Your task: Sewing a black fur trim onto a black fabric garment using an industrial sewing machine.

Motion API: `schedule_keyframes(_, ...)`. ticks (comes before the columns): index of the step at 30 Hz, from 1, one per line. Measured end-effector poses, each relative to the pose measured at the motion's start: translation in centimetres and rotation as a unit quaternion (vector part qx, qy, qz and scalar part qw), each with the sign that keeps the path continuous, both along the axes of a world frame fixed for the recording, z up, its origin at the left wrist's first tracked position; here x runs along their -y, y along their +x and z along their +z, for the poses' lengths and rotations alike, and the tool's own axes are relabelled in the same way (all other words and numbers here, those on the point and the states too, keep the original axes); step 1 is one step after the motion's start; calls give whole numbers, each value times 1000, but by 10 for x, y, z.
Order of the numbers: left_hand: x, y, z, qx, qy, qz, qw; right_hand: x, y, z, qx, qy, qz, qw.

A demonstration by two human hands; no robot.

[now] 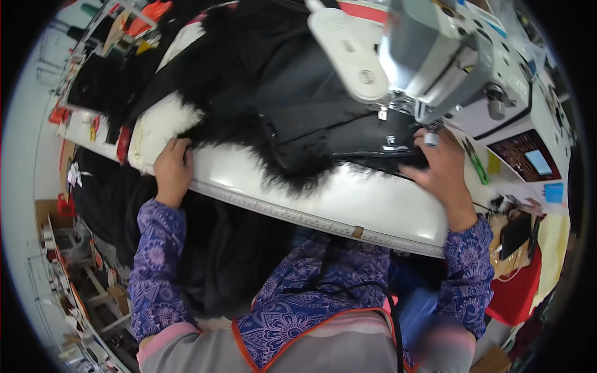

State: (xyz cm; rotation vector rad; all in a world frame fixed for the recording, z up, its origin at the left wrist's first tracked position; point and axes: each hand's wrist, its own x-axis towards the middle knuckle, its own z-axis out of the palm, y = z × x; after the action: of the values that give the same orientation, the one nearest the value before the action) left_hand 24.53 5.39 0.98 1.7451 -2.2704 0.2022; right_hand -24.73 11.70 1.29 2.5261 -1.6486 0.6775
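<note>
A black garment piece with shaggy fur trim [295, 168] is spread over the white sewing table [311, 196]. Its smooth black fabric [311, 87] runs under the head of a sewing machine [429, 56]. My left hand [173, 168] is at the table's front left, its fingers curled closed at a tip of the fur; the fingertips are partly hidden. Beside the needle area, my right hand [446, 165] rests at the right end of the fabric, thumb and fingers apart. A small metal knob [431, 139] of the machine covers part of its fingertips.
A measuring tape strip [280, 212] runs along the table's front edge. Green-handled snips [476, 163] lie right of my right hand, near the machine's control panel [528, 160]. A dark phone-like object [516, 236] is farther right. Black cloth [230, 255] hangs below the table.
</note>
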Motion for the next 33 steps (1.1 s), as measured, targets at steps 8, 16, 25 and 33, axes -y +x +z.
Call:
schedule_keyframes(8,19,7,3,-120,-16,41,992,-21,65,15,47,-194,175,964)
schedule_keyframes(16,-35,-66,34,-236,85,-177,952,35,233,25,388,55,250,885)
schedule_keyframes(25,39,271,73,119,310,179,926,22,143,27,239,105,161,952)
schedule_keyframes(33,203,355,317,419,-174,303,838,9,162,52,235,204,33,950)
